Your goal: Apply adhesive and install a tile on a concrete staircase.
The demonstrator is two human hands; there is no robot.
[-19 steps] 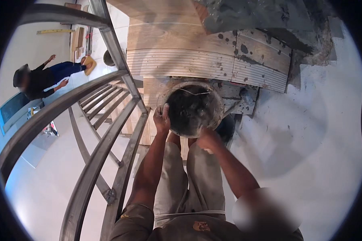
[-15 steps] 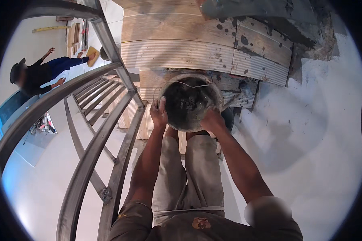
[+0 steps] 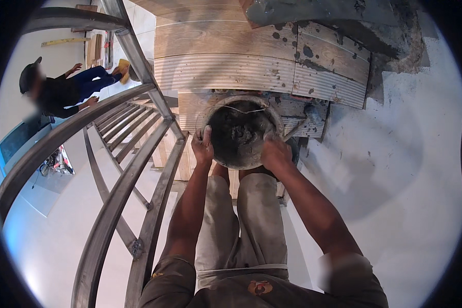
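A round bucket (image 3: 247,165) with dark wet mortar (image 3: 238,129) in it stands in front of my legs, its wire handle (image 3: 244,111) lying across the far side. My left hand (image 3: 203,147) grips the bucket's left rim, thumb on the inner side and fingers outside. Over the right rim, my right hand (image 3: 276,153) is closed, partly inside the bucket. What its fingers hold is hidden from above.
Wood-look tiled steps (image 3: 220,38) rise ahead, spotted with mortar. Grey wet mortar (image 3: 318,13) covers the step at the top. A metal railing (image 3: 161,177) runs along my left. A white wall (image 3: 395,154) is at right. Another person (image 3: 61,95) is beyond the railing.
My right hand has shifted slightly right and lower at the bucket's rim, and the mortar inside looks more heaped. My left hand stays put. The other person has moved a little to the right.
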